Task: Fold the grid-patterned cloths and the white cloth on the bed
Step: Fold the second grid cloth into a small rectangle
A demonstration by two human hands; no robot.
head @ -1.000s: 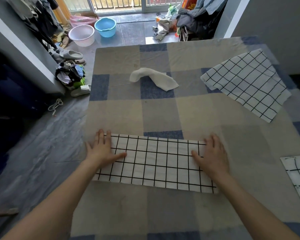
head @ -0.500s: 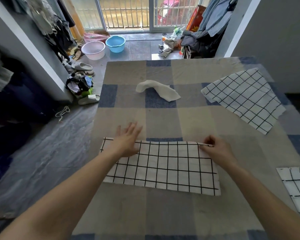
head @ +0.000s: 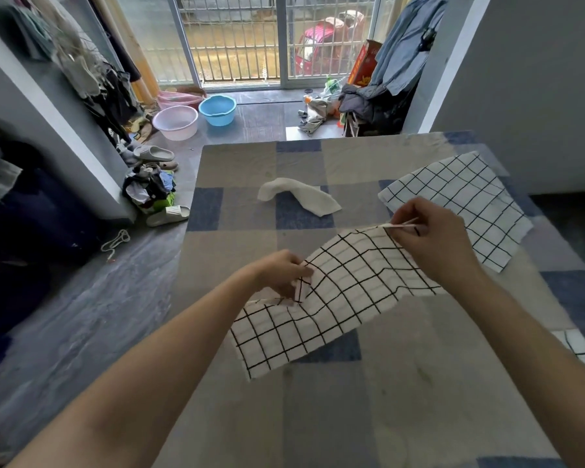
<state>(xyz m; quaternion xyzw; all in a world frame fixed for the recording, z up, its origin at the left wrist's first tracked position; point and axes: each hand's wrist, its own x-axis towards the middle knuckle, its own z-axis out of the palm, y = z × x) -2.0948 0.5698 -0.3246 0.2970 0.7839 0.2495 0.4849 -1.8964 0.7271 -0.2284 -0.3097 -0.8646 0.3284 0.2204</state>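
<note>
- Lifted off the bed [head: 419, 417] since a moment ago, the folded grid cloth [head: 321, 298] now hangs slanted between both hands, its right end raised and its near-left corner resting on the checked cover; earlier it lay flat under two open palms.
- Right hand [head: 433, 241] pinches the cloth's far-right corner between thumb and fingertips, fingers closed tight on the doubled edge, held well above the bed.
- Left hand [head: 281, 270] grips the cloth's far edge near its left end, fingers curled shut around a bunched fold, lower than the right.
- White cloth [head: 299, 195] lies crumpled on the far middle of the bed, apart from both hands.
- Second grid cloth [head: 466, 197] lies spread flat at far right, partly behind the right hand.
- Edge of a third grid cloth [head: 580, 347] shows at the right side of the bed.
- Pink basin [head: 175, 122] and blue basin [head: 217, 110] sit on the floor beyond the bed, near the barred door.
</note>
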